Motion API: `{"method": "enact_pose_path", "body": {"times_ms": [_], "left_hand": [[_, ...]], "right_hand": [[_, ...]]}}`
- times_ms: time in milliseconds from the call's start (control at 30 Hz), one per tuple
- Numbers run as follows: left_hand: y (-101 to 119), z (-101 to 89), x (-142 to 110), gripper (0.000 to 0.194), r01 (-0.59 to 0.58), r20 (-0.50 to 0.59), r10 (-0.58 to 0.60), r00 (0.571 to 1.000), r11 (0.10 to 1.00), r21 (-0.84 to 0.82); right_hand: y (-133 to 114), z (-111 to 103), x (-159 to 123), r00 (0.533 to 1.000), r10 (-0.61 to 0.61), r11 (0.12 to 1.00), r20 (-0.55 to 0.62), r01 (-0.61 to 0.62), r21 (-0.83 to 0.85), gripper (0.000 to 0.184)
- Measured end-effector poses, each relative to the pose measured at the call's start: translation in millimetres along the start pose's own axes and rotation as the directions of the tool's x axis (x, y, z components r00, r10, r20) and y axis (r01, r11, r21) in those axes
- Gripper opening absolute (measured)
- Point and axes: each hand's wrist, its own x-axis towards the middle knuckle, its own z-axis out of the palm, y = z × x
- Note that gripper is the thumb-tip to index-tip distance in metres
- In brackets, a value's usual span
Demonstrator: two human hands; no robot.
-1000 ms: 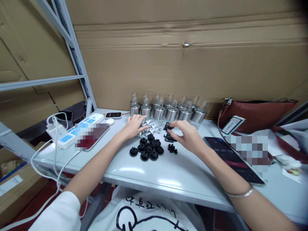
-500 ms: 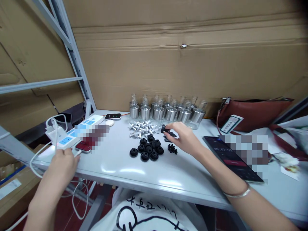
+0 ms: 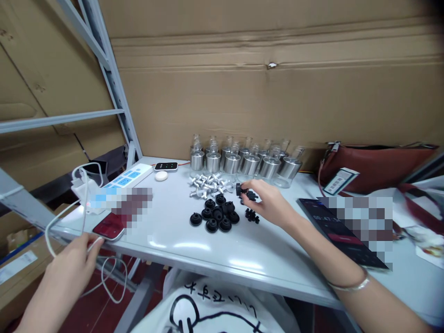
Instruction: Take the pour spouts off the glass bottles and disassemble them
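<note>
At the table's front left edge, my left hand (image 3: 74,261) is closed on the white plug of a charging cable (image 3: 96,242), at the near end of a red-screened phone (image 3: 108,226). My right hand (image 3: 270,201) pinches a small black round cap (image 3: 238,189) just above the table. In front of it lie a cluster of black domed caps (image 3: 212,225) and a small pile of tiny black pieces (image 3: 252,216). Silvery spouted fittings (image 3: 208,186) are heaped to its left. More black parts (image 3: 250,196) are partly hidden beneath its fingers.
Glass bottles with metal bands (image 3: 232,163) stand in rows at the back. A white power strip (image 3: 137,175) lies left, near a small black-faced device (image 3: 165,166) and a white disc (image 3: 161,175). Rightward are a tablet (image 3: 333,226) and a brown bag (image 3: 385,166).
My left hand has moved toward the front left, and the phone has shifted the same way with the cable. My right hand keeps its pinch on the black cap. The view has shifted slightly.
</note>
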Motion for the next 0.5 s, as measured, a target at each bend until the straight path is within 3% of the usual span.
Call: {"method": "enact_pose_path", "body": {"times_ms": [167,333,500], "left_hand": [[-15.0,7.9,-20.3,0.034,0.049,0.025,-0.046,0.999,0.993,-0.110],[-8.2,4.6,-20.3,0.031,0.104,0.069,-0.093,0.993,0.979,-0.177],[-6.5,7.1,-23.9,0.028,0.112,0.047,-0.102,0.994,0.950,-0.290]], "right_hand": [[-0.4,1.8,-0.6,1.000,-0.019,1.000,0.000,0.019,0.003,0.006],[1.7,4.5,-2.6,1.000,0.003,1.000,-0.005,-0.003,0.000,0.006],[1.8,6.8,-3.1,1.000,0.014,1.000,0.002,-0.014,0.014,0.006]]}}
